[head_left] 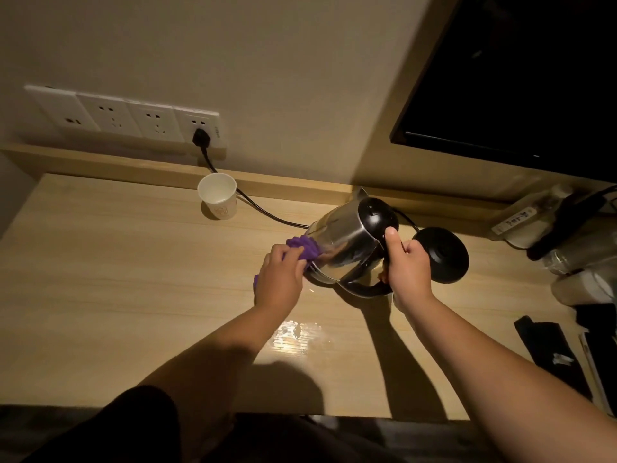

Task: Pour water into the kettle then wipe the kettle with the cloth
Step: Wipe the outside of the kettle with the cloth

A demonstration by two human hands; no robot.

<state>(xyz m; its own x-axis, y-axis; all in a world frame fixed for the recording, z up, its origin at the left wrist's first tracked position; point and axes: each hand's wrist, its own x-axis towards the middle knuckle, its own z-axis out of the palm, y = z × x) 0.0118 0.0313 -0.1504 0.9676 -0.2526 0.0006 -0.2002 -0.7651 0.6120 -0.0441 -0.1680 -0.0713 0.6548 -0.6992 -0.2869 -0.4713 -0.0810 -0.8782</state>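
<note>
A steel kettle (344,243) with a black lid and black handle is tilted to the left, off its base, above the wooden counter (133,279). My right hand (405,262) grips the kettle's handle, thumb up near the lid. My left hand (280,275) holds a bunched purple cloth (305,245) and presses it against the kettle's lower left side. The handle is mostly hidden behind my right hand.
A white paper cup (217,199) stands at the back near the wall. The round black kettle base (440,253) lies to the right, its cord running to a wall socket (200,137). A wet patch (297,335) shines on the counter. Bottles and dark items crowd the right edge.
</note>
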